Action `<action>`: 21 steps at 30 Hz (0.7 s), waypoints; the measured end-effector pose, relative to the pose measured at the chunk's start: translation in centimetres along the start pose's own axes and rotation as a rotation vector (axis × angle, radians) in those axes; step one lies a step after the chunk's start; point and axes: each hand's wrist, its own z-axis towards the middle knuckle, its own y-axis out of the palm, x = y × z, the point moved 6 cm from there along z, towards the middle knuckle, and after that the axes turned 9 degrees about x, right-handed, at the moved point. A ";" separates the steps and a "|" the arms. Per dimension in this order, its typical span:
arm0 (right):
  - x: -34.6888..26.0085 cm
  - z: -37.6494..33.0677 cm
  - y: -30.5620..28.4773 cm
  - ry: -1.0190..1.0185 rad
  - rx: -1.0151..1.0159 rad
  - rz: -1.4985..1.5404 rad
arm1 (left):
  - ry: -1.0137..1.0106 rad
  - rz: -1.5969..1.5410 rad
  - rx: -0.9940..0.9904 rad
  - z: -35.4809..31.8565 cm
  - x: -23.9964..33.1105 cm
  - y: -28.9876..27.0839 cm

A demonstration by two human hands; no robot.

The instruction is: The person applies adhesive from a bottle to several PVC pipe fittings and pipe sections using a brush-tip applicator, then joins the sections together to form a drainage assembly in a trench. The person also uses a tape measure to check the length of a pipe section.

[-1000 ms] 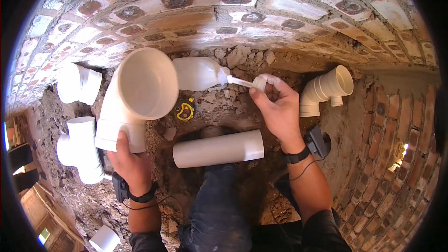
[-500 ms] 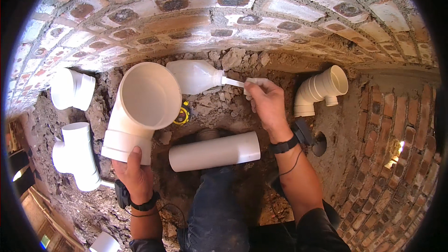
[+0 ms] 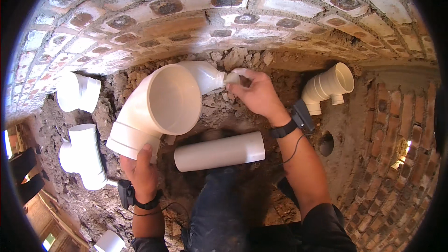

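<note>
Since earlier our right hand (image 3: 254, 94) swings the white bottle (image 3: 205, 77) leftward | left hand (image 3: 140, 172) grips elbow pipe (image 3: 156, 107) base | bottle axis horizontal, behind elbow's mouth, right fingers pinching its nozzle | straight pipe (image 3: 219, 151) lies between.

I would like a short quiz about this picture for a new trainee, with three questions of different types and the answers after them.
1. True or false: the left hand grips the large white elbow pipe at its lower end.
2. Which thing lies on the ground between the two forearms? A) a straight white pipe piece B) a hammer C) a bucket
3. Fill in: the right hand pinches the nozzle of a white ____, tipped toward the elbow's open mouth.

Key
1. True.
2. A, the straight white pipe piece.
3. Bottle.
</note>
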 end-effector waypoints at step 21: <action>-5.5 -8.1 -5.4 0.198 0.212 0.386 | 0.001 0.128 -0.237 -2.4 1.9 7.2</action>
